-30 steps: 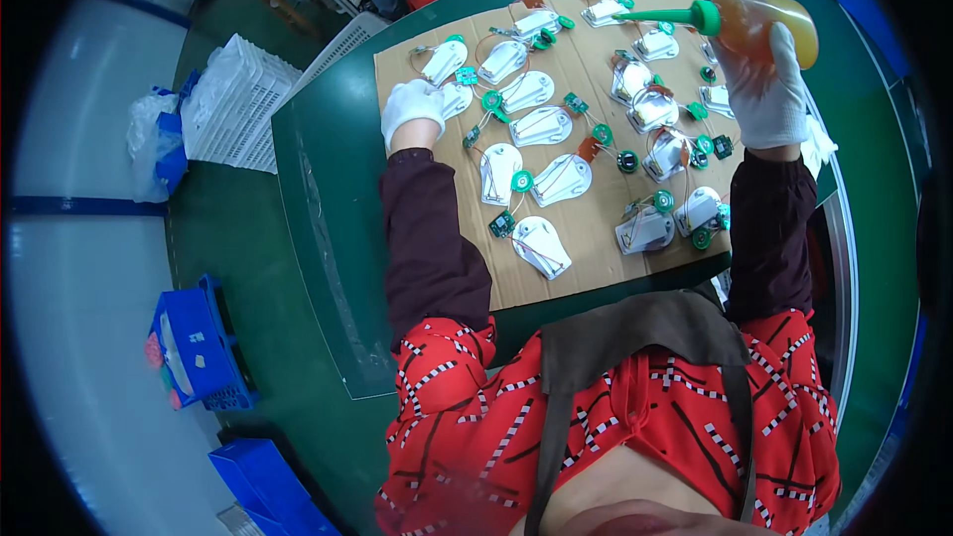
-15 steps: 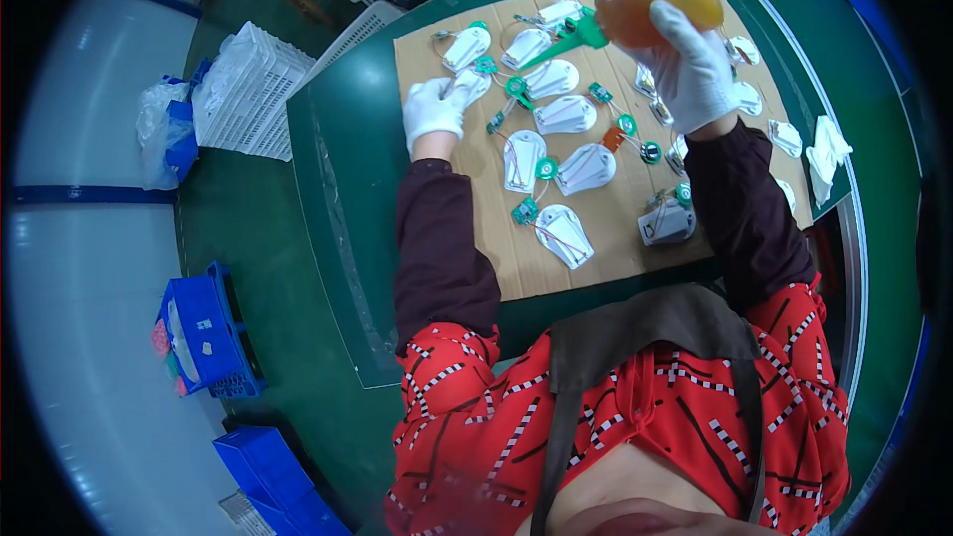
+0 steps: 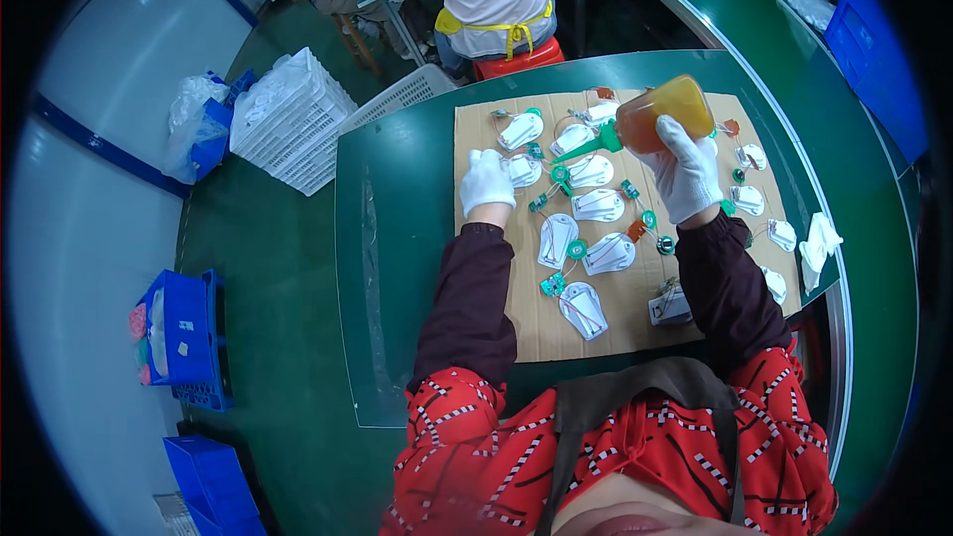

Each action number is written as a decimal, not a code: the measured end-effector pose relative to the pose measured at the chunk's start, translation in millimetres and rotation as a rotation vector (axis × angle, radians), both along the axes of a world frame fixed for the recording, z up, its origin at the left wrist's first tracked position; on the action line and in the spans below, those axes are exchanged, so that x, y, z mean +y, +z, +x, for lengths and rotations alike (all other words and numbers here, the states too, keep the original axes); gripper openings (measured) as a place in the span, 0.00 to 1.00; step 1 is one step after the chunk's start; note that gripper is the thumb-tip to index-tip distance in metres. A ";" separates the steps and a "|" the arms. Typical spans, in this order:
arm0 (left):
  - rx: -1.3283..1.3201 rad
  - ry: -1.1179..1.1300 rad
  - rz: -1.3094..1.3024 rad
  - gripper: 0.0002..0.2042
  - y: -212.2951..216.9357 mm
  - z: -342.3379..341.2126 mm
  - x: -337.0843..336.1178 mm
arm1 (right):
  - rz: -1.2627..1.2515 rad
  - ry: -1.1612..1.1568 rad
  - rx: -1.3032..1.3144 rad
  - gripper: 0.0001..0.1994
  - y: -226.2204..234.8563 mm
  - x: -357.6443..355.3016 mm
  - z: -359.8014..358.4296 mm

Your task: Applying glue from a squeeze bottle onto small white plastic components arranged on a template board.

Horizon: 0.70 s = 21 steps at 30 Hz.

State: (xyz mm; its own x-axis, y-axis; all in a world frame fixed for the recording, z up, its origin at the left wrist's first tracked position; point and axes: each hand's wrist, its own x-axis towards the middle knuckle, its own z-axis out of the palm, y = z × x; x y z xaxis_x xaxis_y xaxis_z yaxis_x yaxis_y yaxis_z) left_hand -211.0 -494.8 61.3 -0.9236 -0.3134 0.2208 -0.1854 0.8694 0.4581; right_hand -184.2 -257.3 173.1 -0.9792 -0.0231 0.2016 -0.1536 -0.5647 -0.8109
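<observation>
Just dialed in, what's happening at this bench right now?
A person in white gloves works over a cardboard sheet covered with small white pieces. The right hand holds an amber squeeze bottle, its green nozzle pointed down at the pieces. The left hand rests on a white piece at the sheet's left side.

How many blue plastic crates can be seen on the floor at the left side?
2: one blue crate at the left, holding small items, and another blue crate at the lower left edge, partly cut off. Others may be hidden.

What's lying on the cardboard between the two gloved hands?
Head view: white pouch-like parts with small green pieces between left hand and right hand.
</observation>
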 end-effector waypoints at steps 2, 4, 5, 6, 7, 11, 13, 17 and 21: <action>0.232 -0.015 0.130 0.06 -9.2 -2.5 -1.8 | 0.026 0.006 0.008 0.21 -2.5 -1.7 -1.9; 0.185 0.006 0.238 0.06 -21.5 -3.1 -7.0 | 0.052 0.012 -0.008 0.21 -8.3 -6.0 -0.2; 0.146 0.026 0.343 0.06 -28.0 -4.6 -10.5 | 0.052 0.037 0.003 0.20 -10.1 -10.4 0.3; 0.134 0.027 0.348 0.06 -29.6 -7.4 -12.2 | 0.053 0.058 0.017 0.19 -12.3 -12.8 -1.5; 0.167 0.018 0.353 0.06 -29.5 -12.1 -13.6 | 0.110 0.026 0.001 0.19 -21.0 -13.5 -9.9; 0.086 0.023 0.609 0.08 -34.5 -23.2 -15.8 | 0.244 0.039 0.059 0.19 -43.3 -24.3 -34.4; 0.121 0.020 0.705 0.08 -54.9 -32.0 -27.1 | 0.293 0.034 0.086 0.19 -48.1 -39.4 -39.6; 0.144 -0.006 0.930 0.05 -63.5 -38.3 -31.4 | 0.342 0.004 0.159 0.21 -66.8 -62.0 -53.6; 0.030 -0.001 1.058 0.04 -52.9 -35.4 -31.6 | 0.432 0.004 0.225 0.25 -82.2 -78.1 -61.4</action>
State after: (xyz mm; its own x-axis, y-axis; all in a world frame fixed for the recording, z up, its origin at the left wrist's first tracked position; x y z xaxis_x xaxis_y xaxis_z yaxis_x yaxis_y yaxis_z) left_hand -246.5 -526.4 8.5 -0.9228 -0.3585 -0.1414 -0.1610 0.0254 0.9866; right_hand -245.6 -335.4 90.9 -0.9123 -0.1548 0.3791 -0.3502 -0.1849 -0.9182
